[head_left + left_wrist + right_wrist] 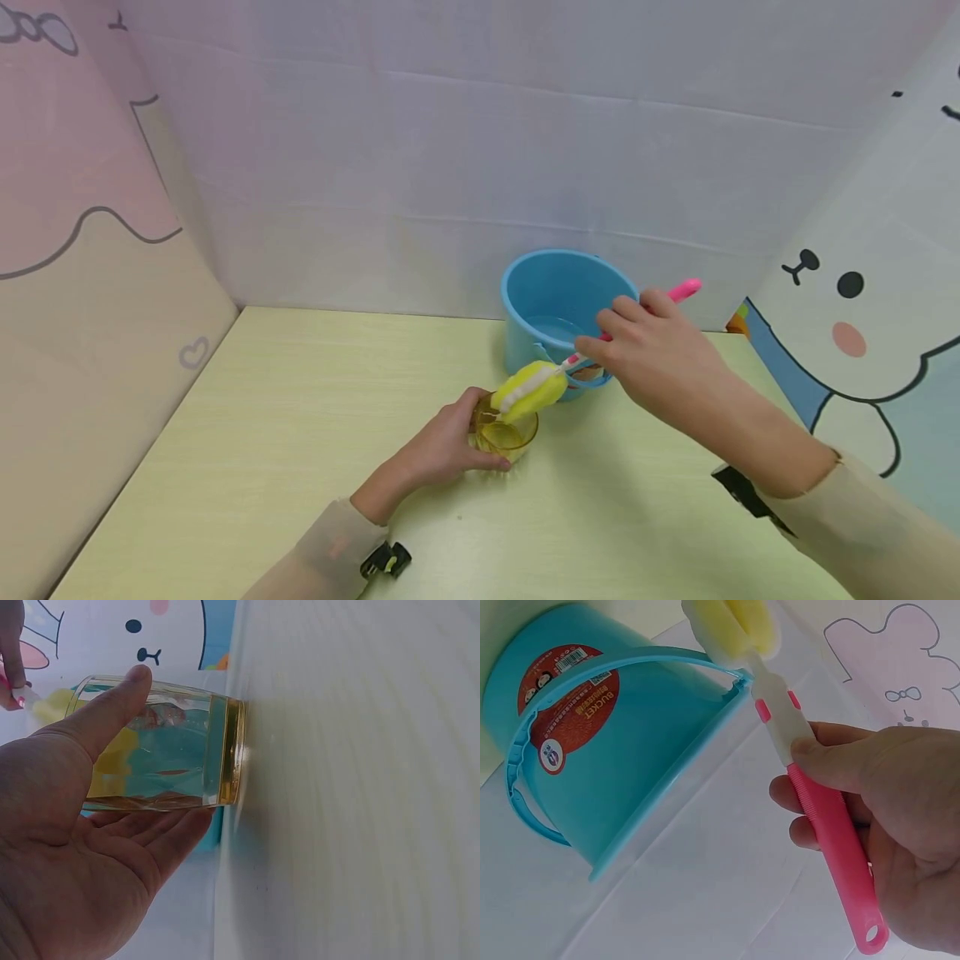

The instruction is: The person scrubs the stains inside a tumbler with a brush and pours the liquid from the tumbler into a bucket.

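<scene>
Right grip clasps pink, yellow-headed brush; left grip clasps amber, seemingly faceted glass.

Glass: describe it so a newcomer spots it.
On the pale table, find the blue bucket. Nearer the camera, slightly left, the left hand grips the glass, by the yellow brush head. Unlike both neighbours, it is see-through, amber-tinted.

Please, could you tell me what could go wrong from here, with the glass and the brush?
The glass might slip or tip if the brush pushes hard, since only the left grip holds it. The tilted sponge at its mouth could catch. The right grip works close to the bucket, so it may bump that.
</scene>
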`<state>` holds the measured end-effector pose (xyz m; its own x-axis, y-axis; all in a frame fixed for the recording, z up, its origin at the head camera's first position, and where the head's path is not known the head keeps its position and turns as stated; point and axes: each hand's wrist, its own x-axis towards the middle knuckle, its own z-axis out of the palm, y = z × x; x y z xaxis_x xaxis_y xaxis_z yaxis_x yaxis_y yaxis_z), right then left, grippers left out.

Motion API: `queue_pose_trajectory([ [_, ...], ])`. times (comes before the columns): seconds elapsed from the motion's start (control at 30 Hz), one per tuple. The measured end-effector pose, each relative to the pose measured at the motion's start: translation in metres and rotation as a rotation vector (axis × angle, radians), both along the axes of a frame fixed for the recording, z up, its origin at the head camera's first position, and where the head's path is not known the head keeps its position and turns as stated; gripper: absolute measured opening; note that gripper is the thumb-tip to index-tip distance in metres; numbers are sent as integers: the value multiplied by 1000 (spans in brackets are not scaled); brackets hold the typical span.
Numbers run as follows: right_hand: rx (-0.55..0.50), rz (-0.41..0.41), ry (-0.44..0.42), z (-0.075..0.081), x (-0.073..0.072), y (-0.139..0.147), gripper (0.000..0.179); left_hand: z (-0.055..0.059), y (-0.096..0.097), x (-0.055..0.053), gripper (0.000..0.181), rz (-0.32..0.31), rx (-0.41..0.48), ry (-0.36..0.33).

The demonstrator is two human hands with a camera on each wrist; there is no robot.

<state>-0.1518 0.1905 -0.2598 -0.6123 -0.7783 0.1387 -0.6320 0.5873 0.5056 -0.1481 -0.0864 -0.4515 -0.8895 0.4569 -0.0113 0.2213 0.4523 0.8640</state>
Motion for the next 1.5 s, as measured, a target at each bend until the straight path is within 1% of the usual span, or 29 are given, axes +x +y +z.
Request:
queue_pose_trajectory([
  [0.13, -8, -10, -10, -1, 3, 6, 35, 1, 1, 1, 87, 4, 2, -10],
  [0.3, -13, -39, -27, -1, 7, 14, 41, 0, 2, 1, 87, 3, 7, -11],
  [0.43, -39, -47, -40, -2, 10, 22, 44, 0, 2, 1, 87, -1, 16, -13],
  [0.6, -68, -40, -48, -4, 10, 29, 45, 0, 1, 1, 87, -3, 11, -10],
  [0.77, -91, -58, -69, -7, 10, 35, 49, 0, 1, 1, 88, -6, 10, -8],
  [1.0, -118, -66, -83, -13, 10, 44, 45, 0, 1, 1, 87, -8, 12, -6],
  [1.23, -126, -121, -156, -18, 11, 50, 47, 1, 1, 2, 87, -3, 4, 0],
  [1.5, -187, -156, -241, -28, 9, 57, 46, 0, 1, 1, 88, -1, 7, 10],
])
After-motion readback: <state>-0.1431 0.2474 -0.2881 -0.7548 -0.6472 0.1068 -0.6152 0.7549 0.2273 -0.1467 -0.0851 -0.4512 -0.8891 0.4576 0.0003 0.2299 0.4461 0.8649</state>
